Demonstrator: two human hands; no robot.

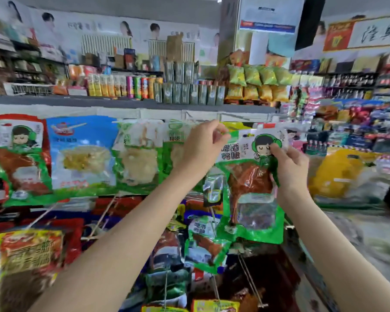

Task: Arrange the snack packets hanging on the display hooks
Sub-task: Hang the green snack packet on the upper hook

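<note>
**Duck-leg packet held at top hook row**

Both hands up at the hook rail. Left hand (203, 143) pinches the top-left corner of the green packet (252, 188); right hand (288, 167) grips its upper right edge, thumb on the printed header. Likely aligning the hang-hole w/ a hook, not yet seated. Packet: glossy flexible film, vacuum-tight over brown contents, tilted. Neighbouring hung packets (83, 152) sit flat, left of it.

Large Chinese characters 啤酒鸭腿 on the white top of the green packet (250, 176) I hold, same print on the far-left packet (16, 154), wall calligraphy sign (378, 32) too blurred for me to read
</note>
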